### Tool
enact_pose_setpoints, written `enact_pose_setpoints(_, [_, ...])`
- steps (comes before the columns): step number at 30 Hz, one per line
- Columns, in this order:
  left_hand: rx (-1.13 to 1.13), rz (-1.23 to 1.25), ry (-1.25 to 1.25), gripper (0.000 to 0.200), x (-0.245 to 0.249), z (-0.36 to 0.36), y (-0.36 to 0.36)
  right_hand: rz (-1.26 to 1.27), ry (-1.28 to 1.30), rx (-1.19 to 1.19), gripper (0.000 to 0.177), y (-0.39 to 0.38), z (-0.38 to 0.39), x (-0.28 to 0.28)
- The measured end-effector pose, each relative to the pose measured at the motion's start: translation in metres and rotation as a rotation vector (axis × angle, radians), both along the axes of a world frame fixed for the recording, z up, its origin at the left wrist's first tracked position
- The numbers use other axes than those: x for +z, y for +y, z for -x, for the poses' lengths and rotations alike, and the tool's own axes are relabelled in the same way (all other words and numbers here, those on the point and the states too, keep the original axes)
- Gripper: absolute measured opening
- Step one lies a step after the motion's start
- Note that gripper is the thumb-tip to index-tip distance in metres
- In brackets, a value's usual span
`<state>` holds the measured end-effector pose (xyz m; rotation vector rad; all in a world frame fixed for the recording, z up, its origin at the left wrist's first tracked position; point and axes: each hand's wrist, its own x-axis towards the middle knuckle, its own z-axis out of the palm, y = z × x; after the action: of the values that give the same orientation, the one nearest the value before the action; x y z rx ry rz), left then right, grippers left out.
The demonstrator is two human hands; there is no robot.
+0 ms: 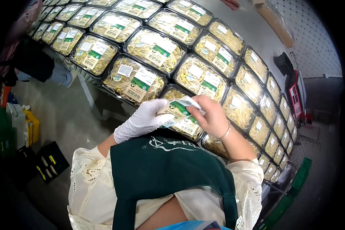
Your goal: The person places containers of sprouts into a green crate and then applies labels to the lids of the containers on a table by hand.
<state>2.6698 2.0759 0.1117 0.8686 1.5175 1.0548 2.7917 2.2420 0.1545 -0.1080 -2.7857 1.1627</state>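
My left hand (141,118), in a white glove, pinches the left side of a small stack of green and tan printed labels (175,110). On the other side my bare right hand (212,115) has its thumb and fingers closed on the upper right corner of the labels. Both hands are in front of my dark green apron, over the near edge of the rows of packs. Just beyond them lies a clear-lidded black tray of bean sprouts (122,78) with a label on its lid. A tray (173,93) behind the labels is partly hidden.
Rows of bean sprout trays (156,50) cover the table; those on the right (241,107) bear only a small white sticker. A red-framed device (295,97) stands at the right edge. Another person's leg (61,74) and a yellow item (31,126) are at left.
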Motion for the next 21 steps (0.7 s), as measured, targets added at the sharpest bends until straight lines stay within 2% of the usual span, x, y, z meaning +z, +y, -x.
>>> enact_pose_setpoints(1, [0.237, -0.372, -0.014, 0.034, 0.005, -0.014, 0.009, 0.104, 0.030, 0.012, 0.014, -0.003, 0.000, -0.001])
enact_pose_setpoints(2, [0.362, -0.470, -0.003, 0.026, 0.012, -0.021, 0.017, 0.106, 0.035, 0.006, 0.014, -0.005, -0.001, -0.002])
enact_pose_setpoints(4, [0.429, -0.242, -0.492, 0.018, 0.001, -0.028, 0.015, 0.109, 0.059, -0.052, 0.012, -0.002, -0.006, -0.001])
enact_pose_setpoints(6, [0.331, -0.126, -0.500, 0.018, 0.015, -0.029, 0.020, -0.039, 0.151, -0.049, 0.009, 0.025, -0.007, -0.001])
enact_pose_setpoints(7, [0.330, -0.124, -0.475, 0.019, 0.007, -0.036, 0.023, -0.194, 0.189, -0.186, 0.008, 0.044, -0.004, 0.008])
enact_pose_setpoints(8, [0.333, -0.121, -0.451, 0.020, 0.000, -0.044, 0.026, -0.172, 0.239, -0.351, 0.011, 0.079, 0.002, 0.002])
enact_pose_setpoints(9, [0.295, -0.030, -0.243, 0.023, 0.002, -0.045, 0.024, -0.253, 0.135, -0.483, 0.013, 0.115, 0.016, 0.017])
enact_pose_setpoints(10, [0.326, -0.078, -0.199, 0.027, -0.006, -0.051, 0.024, -0.342, 0.069, -0.526, 0.014, 0.150, 0.032, 0.029])
enact_pose_setpoints(12, [0.425, 0.001, -0.261, 0.028, 0.001, -0.064, 0.023, -0.603, 0.178, -0.451, 0.028, 0.237, 0.061, 0.000])
enact_pose_setpoints(13, [0.463, 0.012, -0.257, 0.028, -0.003, -0.072, 0.020, -0.620, 0.101, -0.479, 0.033, 0.264, 0.073, -0.019])
enact_pose_setpoints(14, [0.505, 0.020, -0.252, 0.027, -0.008, -0.080, 0.018, -0.610, 0.119, -0.459, 0.033, 0.276, 0.078, -0.041])
enact_pose_setpoints(16, [0.578, 0.047, -0.318, 0.026, 0.004, -0.100, 0.020, -0.790, -0.016, -0.466, 0.039, 0.288, 0.087, -0.076])
enact_pose_setpoints(17, [0.618, 0.064, -0.317, 0.027, 0.005, -0.109, 0.018, -0.764, -0.250, -0.552, 0.046, 0.283, 0.091, -0.071])
enact_pose_setpoints(18, [0.656, 0.079, -0.320, 0.028, 0.007, -0.119, 0.018, -0.757, -0.243, -0.532, 0.046, 0.278, 0.088, -0.072])
enact_pose_setpoints(20, [0.675, 0.058, -0.399, 0.032, 0.011, -0.137, 0.027, -1.005, 0.118, -0.671, 0.058, 0.264, 0.069, -0.074])
enact_pose_setpoints(21, [0.707, -0.087, -0.392, 0.034, 0.007, -0.147, 0.034, -0.814, 0.075, -0.574, 0.072, 0.252, 0.059, -0.062])
